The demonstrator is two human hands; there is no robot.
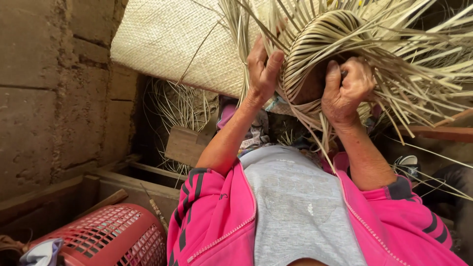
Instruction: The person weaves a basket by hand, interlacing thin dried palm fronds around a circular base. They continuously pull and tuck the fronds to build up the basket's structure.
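Between the fingers of both hands sits a half-woven straw piece (320,44), a rounded form of pale flat strips whose loose ends fan out above and to the right of the fingers. The left hand (261,71) is raised with its palm against the left side of the rounded form; its fingers (256,54) are nearly straight and only lightly bent, pressing on the strips, and the thumb (276,61) lies along the edge. I cannot tell if any single strip is pinched there. The right hand (347,86) is closed into a fist around a bundle of strips at the lower right of the form, with the thumb (333,74) pointing up beside the dark opening. Behind the left fingers, a finished woven mat (167,44) leans against the earthen wall (54,88). Far below the fingers, at the lower left, stands a red plastic basket (118,236), and a wooden board (185,145) lies under the left forearm. To do this weaving well, I judge that the closed right fingers should keep the bundle tight, so the curve does not open, while the left fingers hold the woven part flat and steady. The strips look thin and springy, so a strip bent too sharply close to the fingertips may crack, and a loose grip may let the rows slip apart.
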